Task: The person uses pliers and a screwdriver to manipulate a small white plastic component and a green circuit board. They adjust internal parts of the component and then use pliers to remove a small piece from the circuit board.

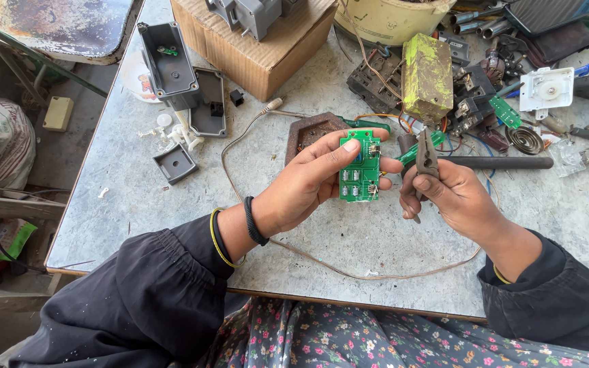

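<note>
**Board upright between our hands**

Board [360,165], a green circuit board, stands above the table [138,204] with its long axis running away from us, component face turned toward us. Our left hand [308,180] grips it, thumb along the top edge, fingers curled behind. Our right hand [444,194] is clenched around pliers [425,160], whose jaws point up and away, just beside the board's right edge. A thin cable [349,271] loops across the table under our wrists.
</note>
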